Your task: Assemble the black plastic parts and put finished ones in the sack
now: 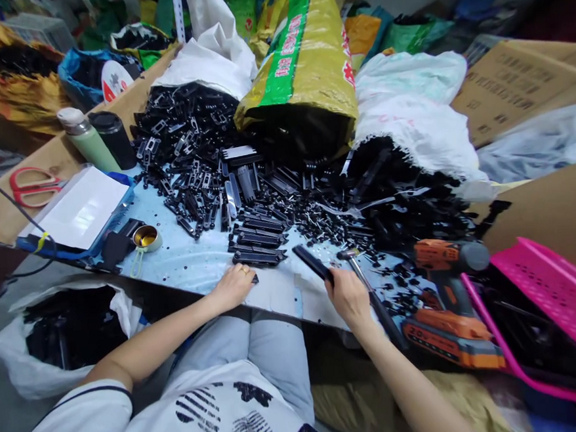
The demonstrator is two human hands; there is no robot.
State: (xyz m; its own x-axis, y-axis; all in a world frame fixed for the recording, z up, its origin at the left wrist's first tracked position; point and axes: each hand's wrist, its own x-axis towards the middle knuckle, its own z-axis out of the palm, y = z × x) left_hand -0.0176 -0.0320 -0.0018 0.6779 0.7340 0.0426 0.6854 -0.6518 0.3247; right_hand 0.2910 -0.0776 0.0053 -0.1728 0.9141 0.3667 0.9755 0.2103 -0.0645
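Note:
My right hand (351,297) grips one end of a long, flat black strip-like part (311,262), which points up and to the left over the table. Close beside that hand lies a hammer (381,311) with a metal head and dark handle. At the table's front edge, my left hand (234,287) has its fingers closed, and a small dark tip (255,279) shows by them; the rest is hidden. Just beyond it sits a stack of long black assembled parts (257,239). Small black pins (321,223) are scattered behind the right hand.
An orange cordless drill (447,303) and a pink basket (546,310) stand at the right. Bulging yellow (297,64) and white (408,96) sacks spill black parts at the back. Red scissors (34,186), a green bottle (85,138) and a small cup (146,238) are left.

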